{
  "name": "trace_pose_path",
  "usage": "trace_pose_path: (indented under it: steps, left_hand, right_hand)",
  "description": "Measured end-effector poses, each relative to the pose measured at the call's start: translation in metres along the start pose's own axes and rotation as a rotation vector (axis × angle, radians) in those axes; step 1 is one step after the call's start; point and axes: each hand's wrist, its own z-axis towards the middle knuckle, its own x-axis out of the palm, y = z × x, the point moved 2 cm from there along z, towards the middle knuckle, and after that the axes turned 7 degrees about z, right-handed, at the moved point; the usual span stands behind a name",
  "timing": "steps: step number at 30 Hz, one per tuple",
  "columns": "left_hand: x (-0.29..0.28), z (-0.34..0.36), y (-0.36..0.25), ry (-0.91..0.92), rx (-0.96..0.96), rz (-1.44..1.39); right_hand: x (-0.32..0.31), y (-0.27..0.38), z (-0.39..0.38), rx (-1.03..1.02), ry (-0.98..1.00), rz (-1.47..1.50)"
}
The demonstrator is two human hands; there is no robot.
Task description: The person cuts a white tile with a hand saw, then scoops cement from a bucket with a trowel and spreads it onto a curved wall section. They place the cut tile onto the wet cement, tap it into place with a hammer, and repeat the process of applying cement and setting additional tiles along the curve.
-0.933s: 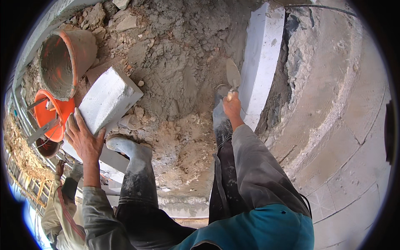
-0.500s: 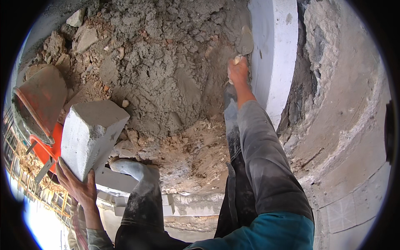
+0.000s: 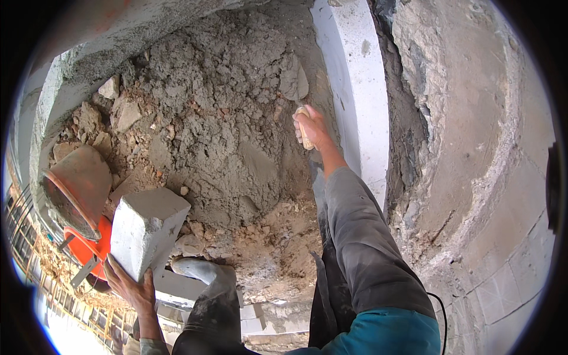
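My right hand [image 3: 315, 126] is wrapped round the wooden handle of a trowel [image 3: 306, 136]. The blade, coated in grey mortar, lies at the right side of a wet mortar heap [image 3: 207, 139], so blade and heap are hard to tell apart. At the lower left my left hand [image 3: 131, 290] grips the lower end of a pale grey block [image 3: 142, 222], thumb on one side and fingers on the other. The block stands tilted beside my booted foot [image 3: 204, 269].
A curved row of white blocks [image 3: 362, 77] borders the mortar on the right, with a rough wall beyond it. At the left are a mortar-crusted bucket [image 3: 83, 183], an orange bucket [image 3: 100, 236] and stone rubble [image 3: 125, 113]. Rebar and straw-like debris lie at the far left.
The trowel has moved left, away from the white blocks and onto the mortar heap's edge. My left hand keeps its grip on the block. The whole view has shifted.
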Motion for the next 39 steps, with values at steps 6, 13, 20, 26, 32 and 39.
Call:
trace_pose_path:
  steps: [6,13,20,26,32,39]
  left_hand:
    - [0.002,-0.003,0.005,0.004,0.011,0.011]
    - [-0.004,-0.003,-0.004,-0.075,-0.002,0.022]
    - [-0.008,-0.002,-0.004,-0.033,-0.028,0.032]
    - [-0.005,-0.002,-0.001,-0.018,0.01,-0.005]
    - [-0.006,-0.003,-0.002,-0.059,0.017,-0.01]
    - [-0.005,-0.003,-0.003,-0.025,-0.039,-0.049]
  right_hand:
    - [-0.041,0.028,-0.112,-0.132,-0.015,-0.041]
    - [-0.091,0.064,-0.164,-0.96,-0.572,-0.785]
    - [-0.116,0.064,-0.147,-0.335,-0.498,-0.551]
    - [-0.107,0.055,-0.144,-0.143,-0.292,-0.22]
    - [-0.077,0.042,-0.142,0.042,-0.362,0.17]
    - [-0.035,0.046,-0.129,-0.089,-0.119,0.069]
